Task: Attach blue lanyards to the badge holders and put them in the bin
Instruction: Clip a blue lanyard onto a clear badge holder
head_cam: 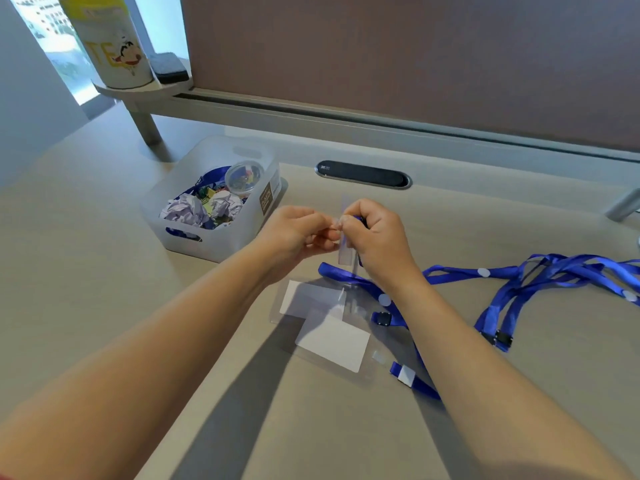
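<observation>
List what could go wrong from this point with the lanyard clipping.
1. Both hands, left and right, pinch the clear badge holder in mid-air; the clip may miss its slot or the holder may slip.
2. The held lanyard trails over the two holders on the desk and could drag them.
3. The bin already looks full, so added pieces might spill.

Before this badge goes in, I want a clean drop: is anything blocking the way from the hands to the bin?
Nothing visible stands between the hands and the bin; the desk strip between them is bare. The left hand and right hand hold the badge holder beside it. Inside, crumpled paper and a small round container already fill space.
</observation>
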A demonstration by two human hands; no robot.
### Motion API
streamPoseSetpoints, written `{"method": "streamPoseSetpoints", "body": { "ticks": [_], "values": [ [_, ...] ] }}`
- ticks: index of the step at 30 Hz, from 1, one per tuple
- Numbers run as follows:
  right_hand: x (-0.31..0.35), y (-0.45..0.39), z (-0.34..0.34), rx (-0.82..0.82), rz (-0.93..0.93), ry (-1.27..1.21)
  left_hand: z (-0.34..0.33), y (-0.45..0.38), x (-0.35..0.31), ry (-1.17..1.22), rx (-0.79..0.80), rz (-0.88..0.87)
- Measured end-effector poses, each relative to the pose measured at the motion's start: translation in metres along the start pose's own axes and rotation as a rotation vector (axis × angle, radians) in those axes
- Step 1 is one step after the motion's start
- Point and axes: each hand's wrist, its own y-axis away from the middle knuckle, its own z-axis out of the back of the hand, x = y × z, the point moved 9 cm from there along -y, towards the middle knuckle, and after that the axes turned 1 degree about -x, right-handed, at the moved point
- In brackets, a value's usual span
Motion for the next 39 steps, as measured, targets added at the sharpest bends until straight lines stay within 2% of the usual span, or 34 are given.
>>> {"method": "streamPoseSetpoints", "body": {
  "ticks": [4, 9, 12, 16, 22, 28, 32, 39],
  "values": [
    [-0.002, 0.007, -0.008, 0.012, -0.011, -0.053, 0.006, 0.011, 0.001, -0.079, 0.006, -0.118],
    [0.003, 0.023, -0.02, -0.031, -0.046, -0.214, 0.01, 0.035, 0.003, -0.097, 0.078, -0.214],
    [0.005, 0.037, -0.026, -0.056, -0.087, -0.355, 0.011, 0.058, 0.001, -0.201, 0.116, -0.297],
    [0.015, 0.058, -0.038, -0.049, -0.15, -0.462, 0.024, 0.088, -0.011, -0.409, -0.021, -0.484],
    [0.024, 0.09, -0.055, -0.002, -0.342, -0.374, 0.043, 0.133, -0.036, -0.817, -0.35, -0.808],
    [0.018, 0.109, -0.053, 0.123, -0.514, -0.138, 0.019, 0.166, -0.037, -1.266, -0.381, -1.126],
    [0.004, 0.107, -0.042, 0.103, -0.496, 0.034, 0.02, 0.163, -0.03, -1.367, -0.428, -1.103],
    [-0.035, 0.117, 0.015, -0.25, -0.334, 0.021, 0.017, 0.137, 0.008, -1.276, -0.405, -0.923]
  ]
}}
